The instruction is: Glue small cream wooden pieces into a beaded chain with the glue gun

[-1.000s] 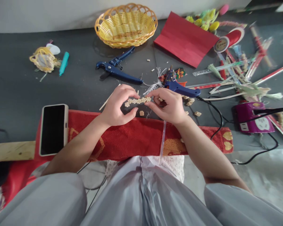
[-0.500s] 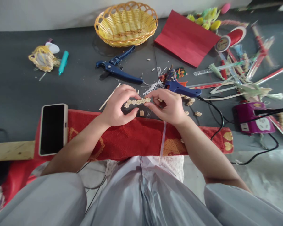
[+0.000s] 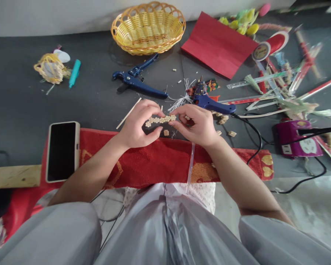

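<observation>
A short pale strip of small bamboo pieces (image 3: 160, 119) is held level between both hands above the far edge of a red towel (image 3: 154, 162). My left hand (image 3: 139, 125) pinches its left end with thumb and fingers curled round it. My right hand (image 3: 197, 125) pinches the right end. One loose bamboo piece (image 3: 166, 132) lies just under the strip. A blue glue gun (image 3: 213, 105) lies right behind my right hand, its black cord (image 3: 253, 136) running off to the right.
A phone (image 3: 62, 151) lies on the towel's left end. Blue pliers (image 3: 139, 82), a yellow wicker basket (image 3: 148, 27), red paper (image 3: 217, 46), a teal pen (image 3: 74, 73), a yellow bundle (image 3: 50, 69), a purple power strip (image 3: 296, 138) and scattered sticks (image 3: 278, 92) lie on the dark mat.
</observation>
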The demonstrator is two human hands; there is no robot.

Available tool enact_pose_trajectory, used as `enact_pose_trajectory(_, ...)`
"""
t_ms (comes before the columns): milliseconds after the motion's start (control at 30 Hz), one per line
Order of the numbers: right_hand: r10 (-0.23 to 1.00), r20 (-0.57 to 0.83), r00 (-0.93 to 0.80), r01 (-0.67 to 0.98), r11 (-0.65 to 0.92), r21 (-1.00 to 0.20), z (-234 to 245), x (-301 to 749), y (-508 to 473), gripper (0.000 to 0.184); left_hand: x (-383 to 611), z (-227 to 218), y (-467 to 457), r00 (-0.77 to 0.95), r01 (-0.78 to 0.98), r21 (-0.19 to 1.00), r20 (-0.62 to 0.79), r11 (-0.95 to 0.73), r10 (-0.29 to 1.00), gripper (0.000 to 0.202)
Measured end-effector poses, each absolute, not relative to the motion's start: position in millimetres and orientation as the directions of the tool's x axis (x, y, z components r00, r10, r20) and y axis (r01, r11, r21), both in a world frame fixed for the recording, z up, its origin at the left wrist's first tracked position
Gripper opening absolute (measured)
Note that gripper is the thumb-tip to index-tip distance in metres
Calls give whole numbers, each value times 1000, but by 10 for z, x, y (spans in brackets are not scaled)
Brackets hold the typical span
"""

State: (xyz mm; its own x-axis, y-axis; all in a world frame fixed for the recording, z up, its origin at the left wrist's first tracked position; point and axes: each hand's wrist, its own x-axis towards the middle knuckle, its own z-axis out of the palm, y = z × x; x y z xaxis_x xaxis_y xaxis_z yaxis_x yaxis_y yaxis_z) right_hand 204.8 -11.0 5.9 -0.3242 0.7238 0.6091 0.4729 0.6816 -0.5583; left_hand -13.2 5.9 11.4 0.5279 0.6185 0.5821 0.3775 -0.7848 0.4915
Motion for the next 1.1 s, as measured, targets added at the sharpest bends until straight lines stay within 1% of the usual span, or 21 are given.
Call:
enact_pose_trajectory(233,724,607,-328,461,683,-566,62,2036,-115,18,-129,103,55,512,432,489,559,-758,652,19)
enact_pose_trajectory(433,722,617,-312,441,685,-579,81,2009,-136,16,-117,117,45,474,416,464,623,-782,622,14)
enact_pose_trajectory(533,729,613,-305,432,679,-593,98,2002,-148,18,-112,123,40,462,400,463,643,-790,611,13)
enact_pose_trajectory(667,766,573,-292,436,640,-633,118,2009,-159,22,-113,126,37,443,438,465,633,-769,635,12)
enact_pose_trajectory(833,773,570,-277,425,631,-649,126,2021,-161,17,-105,135,27,370,492,472,647,-732,666,14)
enact_pose_trajectory(1100,779,584,-227,423,619,-661,133,2019,-161,13,-84,164,42,275,380,513,732,-770,623,16)
